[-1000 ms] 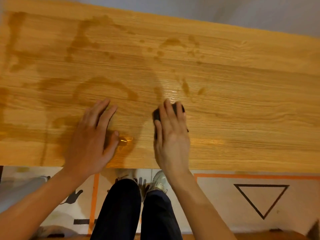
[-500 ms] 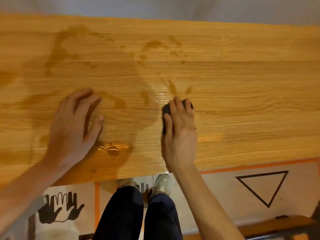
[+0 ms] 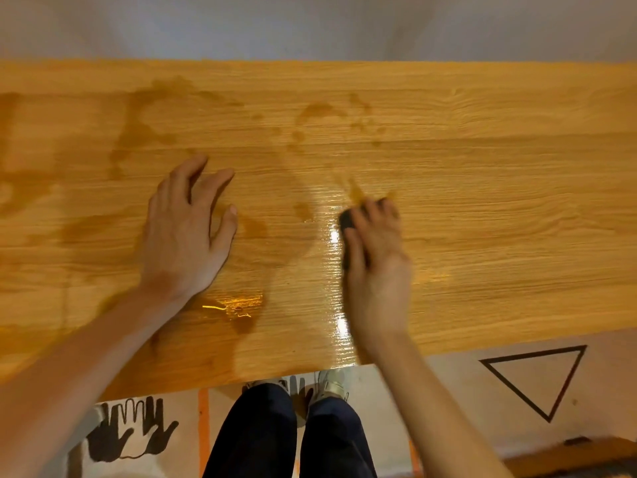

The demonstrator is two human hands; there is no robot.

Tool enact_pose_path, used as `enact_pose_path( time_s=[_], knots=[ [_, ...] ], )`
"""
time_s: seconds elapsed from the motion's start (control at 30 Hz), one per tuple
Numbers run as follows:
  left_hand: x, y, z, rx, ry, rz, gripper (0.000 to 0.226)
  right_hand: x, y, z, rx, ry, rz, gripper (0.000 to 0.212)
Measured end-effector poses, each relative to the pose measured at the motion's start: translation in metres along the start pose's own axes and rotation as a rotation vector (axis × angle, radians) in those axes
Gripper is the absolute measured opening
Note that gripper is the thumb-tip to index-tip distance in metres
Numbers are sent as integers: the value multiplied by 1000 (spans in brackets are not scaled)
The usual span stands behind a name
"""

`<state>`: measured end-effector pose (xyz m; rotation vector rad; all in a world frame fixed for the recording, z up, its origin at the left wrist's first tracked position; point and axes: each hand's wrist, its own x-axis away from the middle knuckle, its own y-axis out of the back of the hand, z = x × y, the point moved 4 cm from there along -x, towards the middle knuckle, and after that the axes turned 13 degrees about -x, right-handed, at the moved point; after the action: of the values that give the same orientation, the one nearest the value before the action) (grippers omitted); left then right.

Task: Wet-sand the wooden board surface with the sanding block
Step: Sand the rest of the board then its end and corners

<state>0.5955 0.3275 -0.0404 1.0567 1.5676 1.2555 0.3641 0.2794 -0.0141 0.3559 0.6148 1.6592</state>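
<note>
A wide wooden board (image 3: pixel 482 188) with light grain fills the middle of the view. Dark wet patches and a glossy wet streak mark its left and centre. My right hand (image 3: pixel 377 267) lies palm down on a dark sanding block (image 3: pixel 347 222), fingers wrapped over it; only the block's left edge shows. The hand is blurred by motion. My left hand (image 3: pixel 186 232) rests flat on the board to the left, fingers spread, holding nothing. A small puddle (image 3: pixel 238 305) glistens near the left wrist.
The board's near edge runs just above my knees in dark trousers (image 3: pixel 293 432). Below lies a pale floor sheet with a black triangle (image 3: pixel 537 377), black hand prints (image 3: pixel 131 429) and orange tape lines. A grey wall stands behind the board's far edge.
My right hand has pushed the block a little further up the board, leaving a glossy wet streak behind it. My left hand has shifted and stays flat on the board. The view has moved too.
</note>
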Motion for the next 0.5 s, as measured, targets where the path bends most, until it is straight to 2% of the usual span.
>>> enact_pose_path(
  time_s=[0.13,0.23,0.3,0.4,0.43,0.5],
  knots=[
    [0,0,-2,-12,-2,-14,48,11,-67,45,-13,184,228,27],
    [0,-1,-1,-9,-9,-11,48,3,-35,23,59,194,317,33],
    [0,-1,-1,-6,-8,-5,49,-6,9,-9,81,70,214,34],
    [0,-1,-2,-20,15,14,49,-20,53,-39,73,-148,-58,35],
    [0,-1,-2,-20,18,18,49,-22,48,-37,78,-189,-118,34],
    [0,-1,-1,-15,14,23,49,-23,13,-15,85,-160,-124,32]
  ],
)
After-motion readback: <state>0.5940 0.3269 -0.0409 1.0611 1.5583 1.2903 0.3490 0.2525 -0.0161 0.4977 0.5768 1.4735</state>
